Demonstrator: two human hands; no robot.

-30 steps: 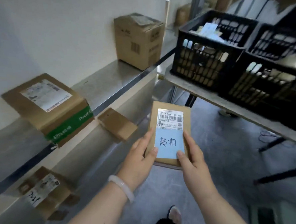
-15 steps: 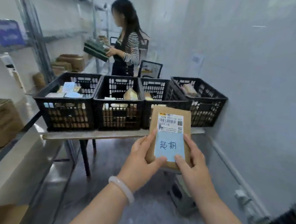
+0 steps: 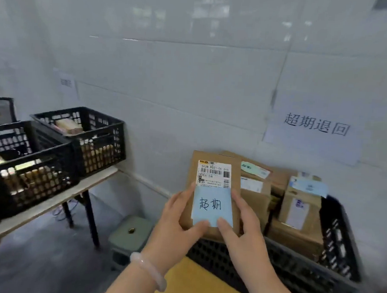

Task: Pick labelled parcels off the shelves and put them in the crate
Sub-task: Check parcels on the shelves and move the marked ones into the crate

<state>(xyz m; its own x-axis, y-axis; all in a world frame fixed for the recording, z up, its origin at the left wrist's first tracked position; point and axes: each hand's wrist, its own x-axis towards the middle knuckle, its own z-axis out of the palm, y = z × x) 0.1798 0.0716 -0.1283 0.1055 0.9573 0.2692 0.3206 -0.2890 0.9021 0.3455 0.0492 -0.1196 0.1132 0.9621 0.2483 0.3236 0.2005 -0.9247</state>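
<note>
A pale tiled wall and a grey floor make this corner. One big black crate sits low by the wall, its plastic sides full of holes. Left of the crate stands one counter with two smaller black crates. One paper sign hangs above the crate. Inside the crate are at least four brown card boxes. The parcel is flat and brown, with one white label and one blue note. It is over the crate's left front corner. The left hand and right hand each have a tight grip on its sides.
</note>
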